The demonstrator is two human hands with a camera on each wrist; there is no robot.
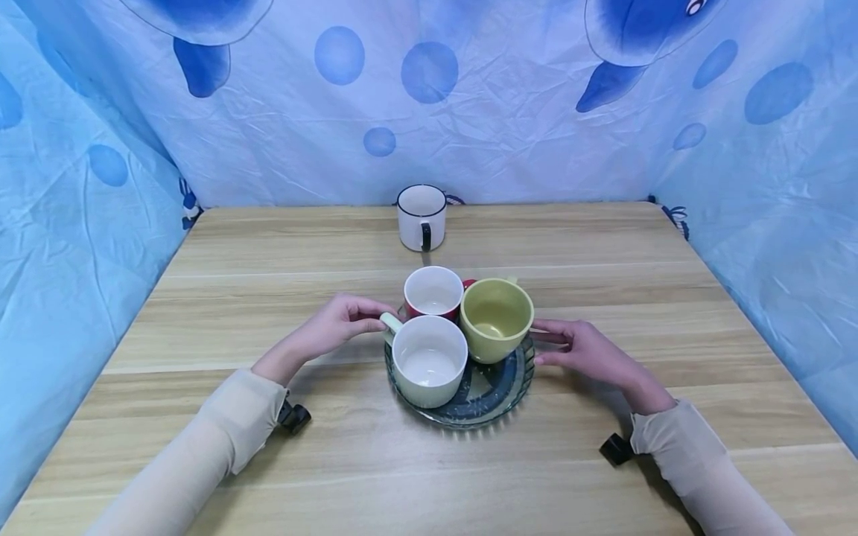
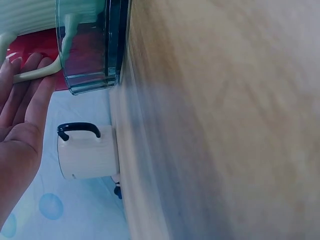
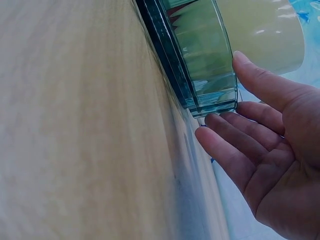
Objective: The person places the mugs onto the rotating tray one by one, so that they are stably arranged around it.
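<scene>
A round glass dish [image 1: 492, 394] with a fluted rim stands on the table, bearing three mugs. At its left front is a pale green mug [image 1: 429, 365] with a white inside. My left hand [image 1: 338, 324] pinches that mug's handle [image 2: 42, 72] between thumb and fingers. Behind it sits a red mug [image 1: 433, 290], white inside, partly hidden. The yellow-green mug [image 1: 496, 320] is at the right of the dish, its handle pointing away. My right hand [image 1: 586, 353] is at the dish's right edge, fingers loosely extended, thumb [image 3: 255, 72] against the rim.
A white enamel mug [image 1: 421, 216] with a black rim and black handle stands at the back of the wooden table [image 1: 268, 253]. Blue curtains [image 1: 281, 141] with printed bubbles hang behind and along both sides. A small black device sits at each wrist.
</scene>
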